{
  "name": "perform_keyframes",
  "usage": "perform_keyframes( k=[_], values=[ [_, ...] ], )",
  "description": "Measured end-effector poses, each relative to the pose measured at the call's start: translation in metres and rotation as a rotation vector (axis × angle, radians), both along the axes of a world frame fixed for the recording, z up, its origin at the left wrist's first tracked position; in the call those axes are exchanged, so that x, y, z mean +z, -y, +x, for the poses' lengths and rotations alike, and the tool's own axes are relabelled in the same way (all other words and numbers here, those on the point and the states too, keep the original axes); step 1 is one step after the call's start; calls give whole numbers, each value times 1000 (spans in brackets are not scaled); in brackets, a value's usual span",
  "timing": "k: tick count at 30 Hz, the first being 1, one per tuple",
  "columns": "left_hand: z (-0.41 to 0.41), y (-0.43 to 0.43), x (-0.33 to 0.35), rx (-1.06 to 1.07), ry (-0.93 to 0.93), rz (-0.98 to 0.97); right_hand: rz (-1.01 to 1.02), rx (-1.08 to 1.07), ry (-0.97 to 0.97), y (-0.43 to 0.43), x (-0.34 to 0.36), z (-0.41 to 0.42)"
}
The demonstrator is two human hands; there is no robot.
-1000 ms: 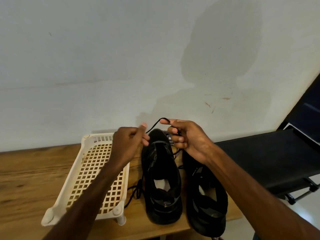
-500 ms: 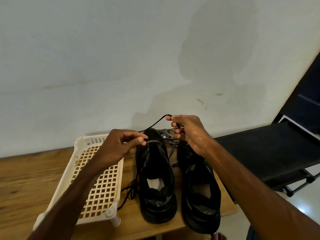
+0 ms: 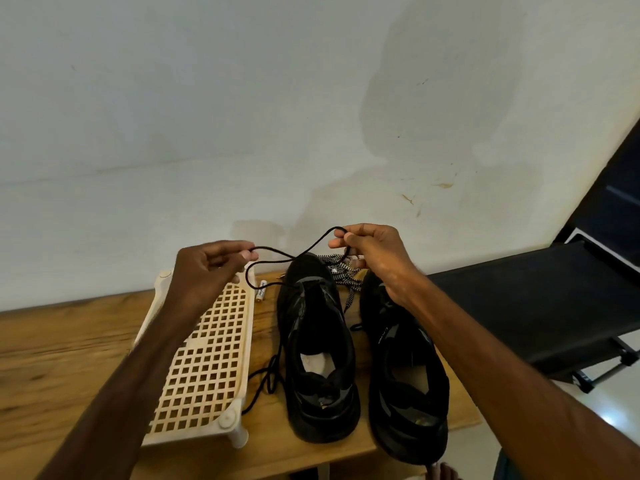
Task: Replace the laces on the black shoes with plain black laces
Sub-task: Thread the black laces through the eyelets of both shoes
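A person's two hands hold a plain black lace (image 3: 316,242) above a wooden surface (image 3: 69,341). The left hand (image 3: 211,268), at 9 o'clock from the shoe toes, pinches one strand between thumb and forefinger, its other fingers curled. The right hand (image 3: 374,254), at 1 o'clock, pinches the other strand the same way.

A second ago the left hand's fingers were only reaching for the lace. The hands have since drawn apart, and the lace now spans between them. Both strands drop to the toe-end eyelets of the first black sneaker (image 3: 318,341). This suggests the lace sits through the lowest eyelets and its ends are being evened before lacing upward, so most of the task likely remains.

The second black sneaker (image 3: 405,368) stands just beside the first at 3 o'clock, apparently unlaced. Black-and-white patterned laces (image 3: 341,268) lie loose at 12 o'clock, behind the toes. More black lace (image 3: 263,379) trails on the surface at 9 o'clock of the first sneaker, beside a cream lattice rack (image 3: 204,358).

A small battery (image 3: 260,291), no longer hidden by the left hand, carries lettering too small to read. Faint marks on the second sneaker's side are also unreadable.
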State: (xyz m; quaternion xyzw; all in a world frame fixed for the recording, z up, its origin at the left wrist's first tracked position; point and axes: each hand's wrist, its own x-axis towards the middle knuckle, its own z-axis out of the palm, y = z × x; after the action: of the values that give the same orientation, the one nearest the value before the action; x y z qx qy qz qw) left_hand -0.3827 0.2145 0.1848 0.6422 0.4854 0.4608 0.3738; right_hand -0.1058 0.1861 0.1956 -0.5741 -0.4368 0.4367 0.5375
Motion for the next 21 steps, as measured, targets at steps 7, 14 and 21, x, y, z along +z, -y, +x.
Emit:
perform_keyframes(
  k=[7, 14, 21],
  values=[
    [5, -9, 11, -23, 839, -274, -16, 66, -17, -11, -7, -19],
    [16, -5, 13, -123, 998, -350, -47, 166, 664, -13, -19, -22],
    [27, -4, 6, -151, 852, -399, -36, 206, 846, 7, -14, -17]
  ],
)
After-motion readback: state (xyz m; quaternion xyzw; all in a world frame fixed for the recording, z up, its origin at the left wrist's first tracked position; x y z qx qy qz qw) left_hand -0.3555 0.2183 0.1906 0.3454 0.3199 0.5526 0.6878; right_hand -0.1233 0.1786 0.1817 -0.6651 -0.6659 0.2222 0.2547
